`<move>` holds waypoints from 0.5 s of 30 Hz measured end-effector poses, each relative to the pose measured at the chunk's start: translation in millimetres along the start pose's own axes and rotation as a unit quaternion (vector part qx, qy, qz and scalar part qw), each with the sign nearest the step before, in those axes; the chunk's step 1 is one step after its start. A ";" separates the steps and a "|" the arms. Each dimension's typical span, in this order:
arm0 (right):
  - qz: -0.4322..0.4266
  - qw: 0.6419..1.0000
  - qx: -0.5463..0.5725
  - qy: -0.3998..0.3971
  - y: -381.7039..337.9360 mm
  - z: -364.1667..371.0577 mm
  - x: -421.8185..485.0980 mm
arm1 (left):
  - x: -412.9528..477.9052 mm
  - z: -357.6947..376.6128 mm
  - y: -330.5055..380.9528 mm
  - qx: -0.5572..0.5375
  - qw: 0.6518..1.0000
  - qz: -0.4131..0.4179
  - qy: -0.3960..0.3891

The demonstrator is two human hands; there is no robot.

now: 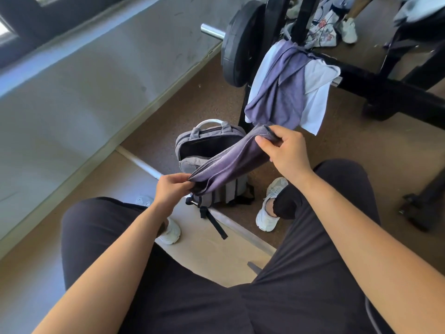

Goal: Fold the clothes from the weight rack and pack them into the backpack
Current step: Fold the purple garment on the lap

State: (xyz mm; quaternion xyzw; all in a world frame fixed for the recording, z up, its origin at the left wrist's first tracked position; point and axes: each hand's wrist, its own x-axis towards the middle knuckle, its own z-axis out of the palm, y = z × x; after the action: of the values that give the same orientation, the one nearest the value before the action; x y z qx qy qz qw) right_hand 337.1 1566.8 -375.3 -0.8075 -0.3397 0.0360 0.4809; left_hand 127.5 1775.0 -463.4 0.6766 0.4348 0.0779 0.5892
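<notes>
A folded purple-grey garment [228,162] stretches between my hands above the backpack. My left hand [172,189] pinches its lower end and my right hand [286,148] pinches its upper end. The grey backpack [192,162] stands upright on the floor between my feet, its main compartment unzipped and dark inside; the garment hides part of its front. On the black weight rack bar [356,73] hang a purple garment [281,92] and a white garment [315,102] beneath it.
A black weight plate [238,44] sits on a steel bar end [212,31] left of the hanging clothes. A grey wall [84,80] runs along the left. My white shoes [269,213] flank the backpack. More clothing and another person's shoe [348,28] lie behind the rack.
</notes>
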 end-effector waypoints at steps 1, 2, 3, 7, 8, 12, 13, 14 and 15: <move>0.005 1.000 -0.026 0.008 7.3 0.6 -1.5 | -1.6 -4.5 1.5 -0.038 0.999 -0.010 -0.006; 0.013 0.999 -0.051 0.006 15.5 0.7 -3.0 | -2.4 -9.2 1.5 -0.059 0.998 -0.017 -0.008; 0.022 0.997 -0.075 -0.003 23.6 0.3 -5.0 | -2.4 -14.5 1.0 -0.060 0.998 -0.019 -0.005; 0.073 0.992 -0.084 -0.057 36.7 0.6 -15.1 | -3.8 -32.2 3.2 0.122 0.981 0.093 0.117; 0.079 0.994 -0.062 -0.048 36.5 1.5 -16.3 | -6.4 -34.9 7.3 0.164 0.962 0.141 0.169; 0.051 0.993 -0.065 -0.088 36.5 3.9 -13.8 | -12.5 -44.2 14.0 0.365 0.907 0.142 0.156; 0.059 0.982 -0.095 -0.150 40.0 4.9 -14.2 | -13.7 -45.2 11.6 0.412 0.900 0.092 0.103; 0.072 0.969 -0.126 -0.200 43.7 5.6 -15.4 | -15.9 -45.1 10.9 0.428 0.900 0.051 0.068; 0.087 0.961 -0.142 -0.218 46.7 5.6 -16.3 | -18.2 -45.2 12.1 0.421 0.905 0.032 0.056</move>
State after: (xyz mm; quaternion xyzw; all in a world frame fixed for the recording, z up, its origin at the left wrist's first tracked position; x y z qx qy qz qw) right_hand 346.5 1547.2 -420.1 -0.8664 -0.3669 0.2043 0.2701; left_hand 94.5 1796.5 -432.2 0.8696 0.4379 -0.0558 0.2211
